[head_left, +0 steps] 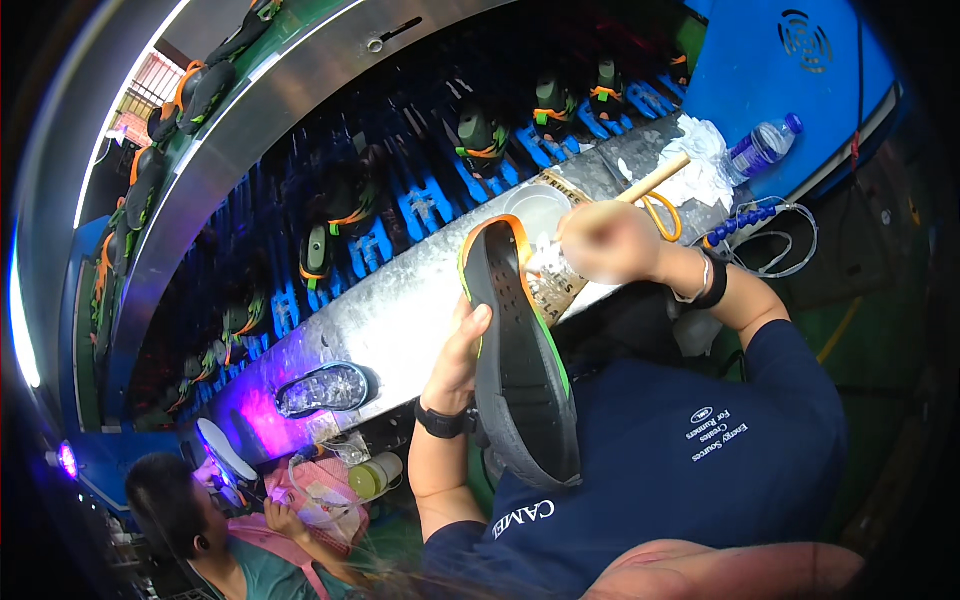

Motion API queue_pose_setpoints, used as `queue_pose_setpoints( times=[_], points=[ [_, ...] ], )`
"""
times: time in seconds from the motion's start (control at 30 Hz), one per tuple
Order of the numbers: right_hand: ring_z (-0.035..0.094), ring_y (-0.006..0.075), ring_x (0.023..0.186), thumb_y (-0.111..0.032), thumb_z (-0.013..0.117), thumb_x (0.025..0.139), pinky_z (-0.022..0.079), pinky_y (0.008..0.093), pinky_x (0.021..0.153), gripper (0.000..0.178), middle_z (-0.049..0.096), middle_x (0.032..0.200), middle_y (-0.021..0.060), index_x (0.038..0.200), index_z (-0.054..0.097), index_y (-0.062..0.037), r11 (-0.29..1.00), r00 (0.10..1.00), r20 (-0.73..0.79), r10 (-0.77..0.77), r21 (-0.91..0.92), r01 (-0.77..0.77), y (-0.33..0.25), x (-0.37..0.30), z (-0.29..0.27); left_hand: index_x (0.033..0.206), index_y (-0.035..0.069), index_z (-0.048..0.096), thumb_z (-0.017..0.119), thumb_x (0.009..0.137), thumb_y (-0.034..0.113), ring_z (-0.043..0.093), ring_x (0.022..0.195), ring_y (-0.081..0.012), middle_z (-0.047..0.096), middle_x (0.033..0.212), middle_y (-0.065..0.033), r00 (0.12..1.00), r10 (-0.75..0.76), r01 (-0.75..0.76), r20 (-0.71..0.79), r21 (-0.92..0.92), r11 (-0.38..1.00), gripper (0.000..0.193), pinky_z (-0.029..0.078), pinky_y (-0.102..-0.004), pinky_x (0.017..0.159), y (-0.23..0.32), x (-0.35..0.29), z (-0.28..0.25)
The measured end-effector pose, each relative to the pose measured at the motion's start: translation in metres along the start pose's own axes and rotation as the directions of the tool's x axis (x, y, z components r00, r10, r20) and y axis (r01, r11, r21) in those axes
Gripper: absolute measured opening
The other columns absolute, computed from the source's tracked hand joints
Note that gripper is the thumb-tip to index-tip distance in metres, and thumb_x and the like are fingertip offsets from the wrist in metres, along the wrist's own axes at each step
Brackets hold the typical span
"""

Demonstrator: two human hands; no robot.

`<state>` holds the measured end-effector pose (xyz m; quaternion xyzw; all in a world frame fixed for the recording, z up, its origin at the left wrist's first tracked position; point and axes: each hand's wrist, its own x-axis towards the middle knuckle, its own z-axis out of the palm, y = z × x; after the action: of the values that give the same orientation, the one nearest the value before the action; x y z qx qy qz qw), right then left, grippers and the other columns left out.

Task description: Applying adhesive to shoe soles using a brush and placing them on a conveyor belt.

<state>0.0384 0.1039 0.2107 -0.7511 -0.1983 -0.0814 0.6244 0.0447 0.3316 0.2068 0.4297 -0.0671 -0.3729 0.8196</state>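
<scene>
My left hand point(462, 345) is closed around the side of a long black shoe sole point(520, 375) with an orange and green rim. The sole is tilted, its orange end away from me and its other end close to my body. At that orange end is my right hand point(605, 240), closed on a brush with a pale wooden handle point(655, 178); the handle sticks out at the upper right. White bristles seem to touch the sole's rim. My right fingers are blurred. Just beyond, a round whitish dish point(535, 207) sits on the metal bench.
Behind the metal bench point(330, 325), a rack with blue holders point(425, 208) carries several black shoes. White crumpled cloth point(697, 155) and a plastic bottle point(762, 148) lie at the right. A dark sole point(325, 390) rests left. At lower left, a co-worker point(165, 505) handles a white sole point(225, 450).
</scene>
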Motion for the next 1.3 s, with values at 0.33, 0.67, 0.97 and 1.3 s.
queue_pose_setpoints(
  times=[0.33,0.67,0.97,1.3],
  points=[
    [0.041,0.0039,0.048,-0.002,0.056,0.073,0.032,0.0179,0.042,0.010,0.053,0.070,0.0023,0.082,0.055,-0.0007,0.992,0.996,0.022,-0.086,-0.091,0.087,-0.007,0.000,0.014,0.124,0.002,0.023,0.056,0.072,0.032,0.045,0.101,-0.0204,0.040,0.114,-0.0138,0.998,0.026,-0.032,0.051,0.111,0.993,0.069,0.039,-0.0319,0.084,0.014,0.005,0.000],
    [0.044,0.0040,0.050,-0.003,0.056,0.073,0.033,0.0177,0.043,0.008,0.051,0.066,0.0012,0.081,0.053,-0.0018,0.988,0.960,0.239,-0.144,-0.025,0.154,-0.034,-0.009,0.011,0.124,0.000,0.025,0.056,0.074,0.024,0.042,0.105,-0.0179,0.041,0.115,-0.0109,0.994,0.039,-0.060,0.106,0.194,0.979,0.063,0.033,-0.0295,0.089,0.029,0.022,-0.013],
    [0.047,0.0091,0.049,-0.004,0.056,0.073,0.037,0.0201,0.043,0.008,0.051,0.066,0.0053,0.079,0.051,-0.0003,0.975,0.904,0.371,-0.213,0.021,0.221,-0.046,-0.018,0.016,0.124,0.000,0.025,0.057,0.074,0.022,0.046,0.101,-0.0183,0.043,0.112,-0.0117,0.995,0.037,-0.063,0.097,0.283,0.957,0.063,0.036,-0.0294,0.086,0.043,0.026,-0.001],
    [0.046,0.0073,0.052,0.003,0.050,0.072,0.037,0.0200,0.047,0.009,0.052,0.065,0.0050,0.081,0.052,0.0038,0.980,0.975,-0.176,-0.136,0.120,0.158,-0.044,-0.038,-0.036,0.113,-0.001,0.038,0.069,0.059,0.016,0.050,0.089,-0.0161,0.051,0.097,-0.0064,0.982,0.093,-0.166,0.164,0.522,0.837,0.064,0.040,-0.0276,0.079,0.086,0.025,0.011]
  ],
)
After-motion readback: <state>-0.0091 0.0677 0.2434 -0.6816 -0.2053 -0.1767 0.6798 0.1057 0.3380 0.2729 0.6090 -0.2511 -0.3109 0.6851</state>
